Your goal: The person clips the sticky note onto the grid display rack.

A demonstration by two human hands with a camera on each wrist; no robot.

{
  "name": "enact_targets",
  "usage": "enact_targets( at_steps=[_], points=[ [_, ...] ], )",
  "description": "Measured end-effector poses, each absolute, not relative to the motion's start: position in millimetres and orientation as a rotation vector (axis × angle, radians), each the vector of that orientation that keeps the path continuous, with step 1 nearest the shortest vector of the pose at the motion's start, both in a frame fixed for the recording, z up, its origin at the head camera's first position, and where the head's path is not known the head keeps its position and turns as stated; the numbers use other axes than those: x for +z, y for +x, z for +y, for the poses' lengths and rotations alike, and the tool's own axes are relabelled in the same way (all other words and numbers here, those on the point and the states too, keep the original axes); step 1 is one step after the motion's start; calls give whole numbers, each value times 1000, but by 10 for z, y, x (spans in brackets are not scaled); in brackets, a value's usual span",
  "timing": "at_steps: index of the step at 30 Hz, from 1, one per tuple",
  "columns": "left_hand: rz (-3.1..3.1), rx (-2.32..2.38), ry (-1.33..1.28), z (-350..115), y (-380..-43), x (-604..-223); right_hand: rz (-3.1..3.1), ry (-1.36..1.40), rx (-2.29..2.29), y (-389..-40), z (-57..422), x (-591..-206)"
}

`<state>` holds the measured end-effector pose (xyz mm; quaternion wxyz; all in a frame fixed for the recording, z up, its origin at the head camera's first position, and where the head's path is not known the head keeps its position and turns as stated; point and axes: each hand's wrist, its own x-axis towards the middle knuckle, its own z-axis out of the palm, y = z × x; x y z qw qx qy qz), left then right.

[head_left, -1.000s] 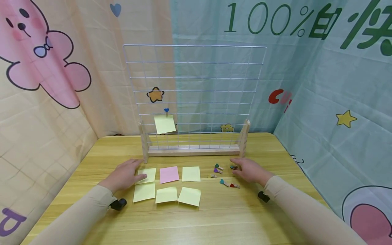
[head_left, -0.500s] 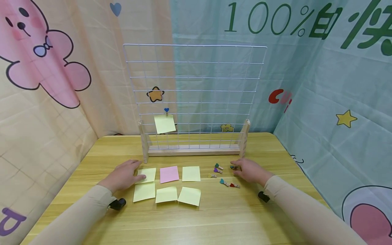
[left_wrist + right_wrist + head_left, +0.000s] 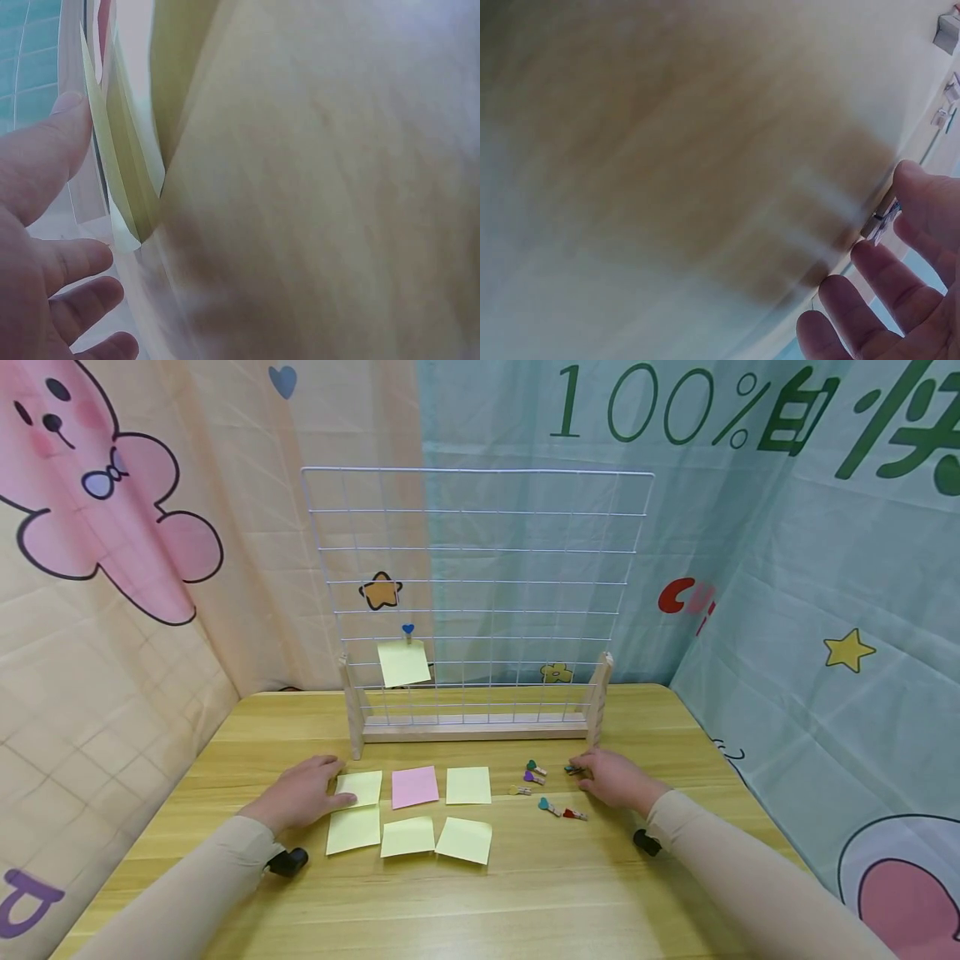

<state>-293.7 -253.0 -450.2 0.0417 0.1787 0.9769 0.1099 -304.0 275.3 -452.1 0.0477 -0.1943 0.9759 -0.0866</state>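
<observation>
My left hand [image 3: 298,791] is at the left edge of a yellow sticky note [image 3: 363,787], its thumb tip over the note's side. In the left wrist view the thumb and fingers [image 3: 84,307] stand apart beside the note's raised corner [image 3: 129,202]. My right hand [image 3: 617,778] is low over the table with a small craft peg [image 3: 572,769] at its fingertips. From the right wrist, that peg [image 3: 879,222] shows near the thumb and index finger, and the fingers are spread. More small pegs with coloured heart tops [image 3: 535,778] lie just left of this hand.
A pink sticky note [image 3: 415,787] and several yellow ones [image 3: 463,841] lie in two rows. Behind them stands a white wire grid [image 3: 480,582] on a wooden base [image 3: 480,732]. A blue heart peg [image 3: 408,629] holds a yellow note [image 3: 403,664] on the grid. Printed curtains surround the table.
The left hand has slid slightly toward me and left. The right fingertips have drawn in a little around the peg. The notes and other pegs have stayed put.
</observation>
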Motion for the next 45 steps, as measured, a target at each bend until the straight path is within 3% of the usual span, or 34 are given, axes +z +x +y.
enact_targets(
  at_steps=[45],
  points=[
    [2979,495,564,-2549,-2961,-4570,2983,-502,-294,-3074,2683,-4508]
  ],
)
